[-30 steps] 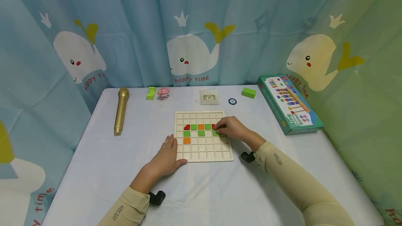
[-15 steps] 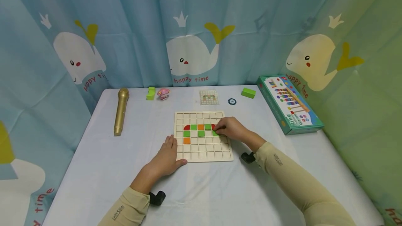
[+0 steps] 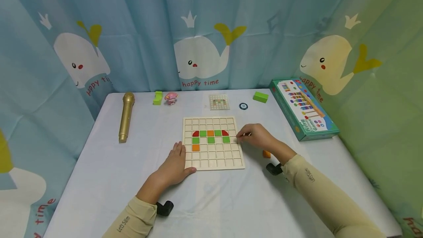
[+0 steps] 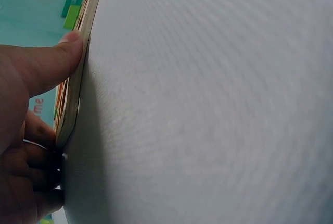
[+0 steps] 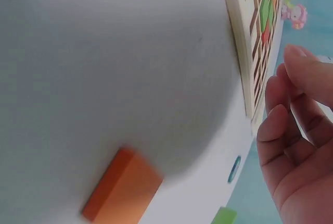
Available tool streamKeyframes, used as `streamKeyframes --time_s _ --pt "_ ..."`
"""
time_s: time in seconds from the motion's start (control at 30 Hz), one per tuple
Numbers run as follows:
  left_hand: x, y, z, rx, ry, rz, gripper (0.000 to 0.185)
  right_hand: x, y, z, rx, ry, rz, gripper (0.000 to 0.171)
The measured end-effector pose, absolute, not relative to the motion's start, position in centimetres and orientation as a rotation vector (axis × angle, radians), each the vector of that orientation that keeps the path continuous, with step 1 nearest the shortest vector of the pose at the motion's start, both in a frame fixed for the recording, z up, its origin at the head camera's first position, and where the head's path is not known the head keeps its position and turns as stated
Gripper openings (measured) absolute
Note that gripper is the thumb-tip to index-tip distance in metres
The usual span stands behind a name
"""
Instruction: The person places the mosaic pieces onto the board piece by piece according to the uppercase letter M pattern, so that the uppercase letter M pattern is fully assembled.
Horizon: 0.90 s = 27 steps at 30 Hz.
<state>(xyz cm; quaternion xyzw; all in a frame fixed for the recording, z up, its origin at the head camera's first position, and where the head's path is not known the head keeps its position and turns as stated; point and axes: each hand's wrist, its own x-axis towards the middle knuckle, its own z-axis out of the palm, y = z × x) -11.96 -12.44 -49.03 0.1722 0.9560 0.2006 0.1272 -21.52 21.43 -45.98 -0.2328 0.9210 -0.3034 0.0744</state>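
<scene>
So the table (image 3: 109, 179) has a white cloth on it, whale-print curtain all round the back. Dead centre is the wooden grid board (image 3: 213, 160), now with the full arch of tiles showing: red quarter-rounds at both top corners, green and orange between them, green legs under that, plus one orange square low on the left.

The left hand (image 3: 173, 166) lies flat with straight fingers along the board's left edge, thumb tip pressed to the near edge in the wrist view (image 4: 70, 47), steadying it. No change there.

What's changed: half a second ago the right hand (image 3: 259, 139) was sitting over the right end of the arch, covering the red corner and the green tile (image 3: 226, 139) below it. Now it's pulled back off the board to just past the right rim, fingers loosely curled and holding nothing that I can see. So that green piece looks seated and let go.

A loose orange block (image 3: 266, 154) lies on the cloth just beside the right wrist. My guess is it mirrors the orange square on the left.
</scene>
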Motion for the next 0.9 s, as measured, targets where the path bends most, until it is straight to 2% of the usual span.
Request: streamKeyframes --time_s 0.47,0.9 --pt "-11.9 -12.4 -48.9 0.496 2.785 0.573 0.095 -18.6 26.3 -45.4 -0.637 2.800 -0.903 0.009" --pt "-11.9 -12.4 -49.0 0.478 2.778 0.597 0.097 -16.7 29.4 -45.8 -0.411 2.765 -0.844 0.016"
